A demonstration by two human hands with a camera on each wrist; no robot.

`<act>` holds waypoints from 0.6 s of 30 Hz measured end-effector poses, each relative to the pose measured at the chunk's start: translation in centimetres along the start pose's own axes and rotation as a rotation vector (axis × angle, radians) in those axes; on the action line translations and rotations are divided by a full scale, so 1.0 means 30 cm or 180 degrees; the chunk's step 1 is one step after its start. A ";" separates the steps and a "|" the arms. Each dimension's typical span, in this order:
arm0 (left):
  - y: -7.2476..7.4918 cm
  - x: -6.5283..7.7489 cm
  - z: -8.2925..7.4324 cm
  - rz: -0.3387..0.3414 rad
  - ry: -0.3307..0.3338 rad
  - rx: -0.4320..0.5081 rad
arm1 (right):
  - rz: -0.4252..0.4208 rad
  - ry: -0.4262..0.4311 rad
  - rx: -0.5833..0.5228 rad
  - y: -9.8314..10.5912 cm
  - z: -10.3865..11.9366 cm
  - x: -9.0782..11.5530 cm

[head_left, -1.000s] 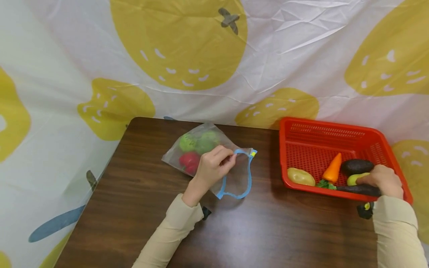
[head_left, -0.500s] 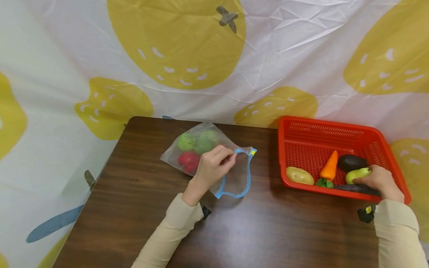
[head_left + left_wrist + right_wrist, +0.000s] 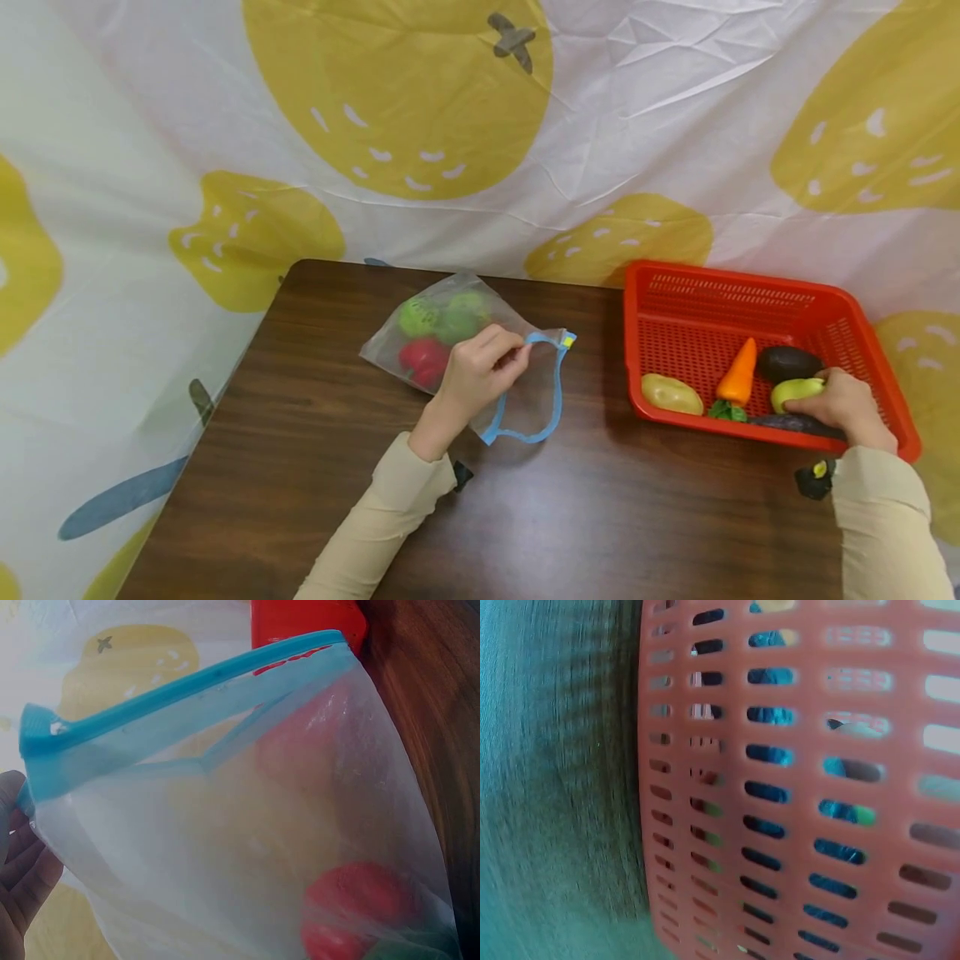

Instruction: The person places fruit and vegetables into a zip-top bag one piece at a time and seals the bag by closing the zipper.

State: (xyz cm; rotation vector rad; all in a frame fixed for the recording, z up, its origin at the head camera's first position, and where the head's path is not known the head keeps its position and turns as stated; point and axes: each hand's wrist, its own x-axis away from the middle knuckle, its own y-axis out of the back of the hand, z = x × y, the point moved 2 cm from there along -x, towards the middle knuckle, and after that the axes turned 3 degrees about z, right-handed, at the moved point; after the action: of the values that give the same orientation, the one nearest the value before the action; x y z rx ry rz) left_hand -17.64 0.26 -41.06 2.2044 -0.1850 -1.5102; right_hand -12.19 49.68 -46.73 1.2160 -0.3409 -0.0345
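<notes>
My left hand (image 3: 480, 371) pinches the blue-edged mouth of a clear zip bag (image 3: 525, 408), which lies on the table with its mouth gaping. Inside it are green round produce (image 3: 461, 317) and a red piece (image 3: 423, 360); the left wrist view shows the red piece (image 3: 356, 907) through the plastic. Over in the red basket (image 3: 750, 277), my right hand (image 3: 851, 408) grips a yellow-green pear (image 3: 797, 392) between thumb and fingers. A dark avocado (image 3: 789, 364) lies behind the pear, and a long dark eggplant (image 3: 798, 425) in front. The basket wall hides this hand in the right wrist view.
An orange carrot (image 3: 738, 375) with a green top and a pale potato (image 3: 671, 394) also lie in the basket. The basket stands at the back right of the brown table (image 3: 600, 517). A fruit-patterned cloth (image 3: 585, 150) hangs behind the table.
My right hand has shifted slightly left in the basket, bringing the pear with it, its stem end now nearer the fingers. The left hand and bag stay put.
</notes>
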 end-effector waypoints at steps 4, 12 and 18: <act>-0.001 -0.003 -0.005 0.0010 0.0002 0.0012 | -0.0241 0.0064 -0.0051 0.001 0.010 0.005; 0.001 -0.004 -0.009 0.0003 0.0002 0.0016 | -0.0521 0.0003 -0.0456 0.068 0.115 0.047; -0.001 -0.004 -0.006 0.0019 -0.0012 -0.0013 | -0.0653 0.0046 -0.1008 0.103 0.230 0.099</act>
State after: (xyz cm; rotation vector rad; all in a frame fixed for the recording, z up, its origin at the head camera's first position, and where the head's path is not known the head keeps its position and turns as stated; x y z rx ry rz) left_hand -17.53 0.39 -40.93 2.1961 -0.1895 -1.5105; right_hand -11.75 43.86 -41.07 0.9322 -0.1878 -0.2481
